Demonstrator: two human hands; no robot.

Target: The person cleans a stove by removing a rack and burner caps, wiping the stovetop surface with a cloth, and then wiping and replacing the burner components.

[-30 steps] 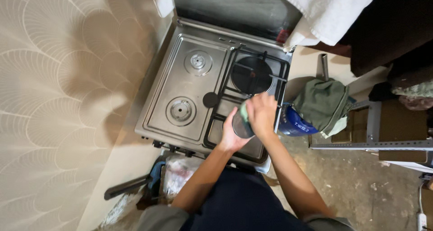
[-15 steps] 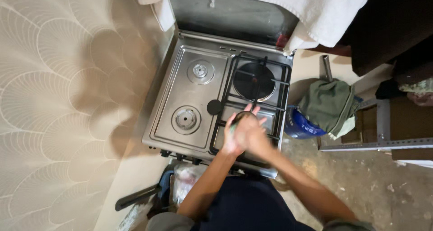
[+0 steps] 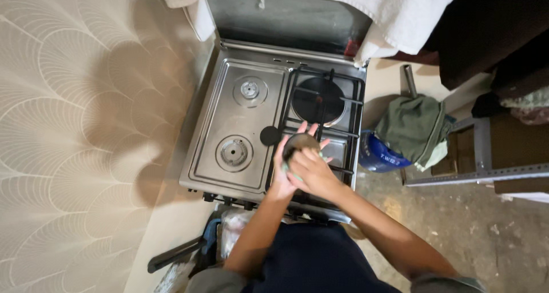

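My left hand point(image 3: 284, 175) cups a round dark burner part point(image 3: 299, 141) from below, just above the front right corner of the steel stove point(image 3: 229, 181). Over it lies my right hand point(image 3: 313, 171), pressing a pale green cloth point(image 3: 313, 150) against the part's near side. Most of the cloth is hidden under my fingers. Both hands hover over the black grate point(image 3: 350, 101) on the stove's right half.
A small black cap point(image 3: 269, 135) lies mid-stove, a large black disc point(image 3: 318, 99) sits on the back right burner. The two left burners point(image 3: 234, 153) are bare. A white towel point(image 3: 400, 12) drapes the raised lid. A blue cylinder point(image 3: 377, 155) under a green cloth point(image 3: 413, 128) stands at the right.
My hands have shifted with the round part and turned: the right hand now covers its near side with the cloth, where before it gripped the part from the top.
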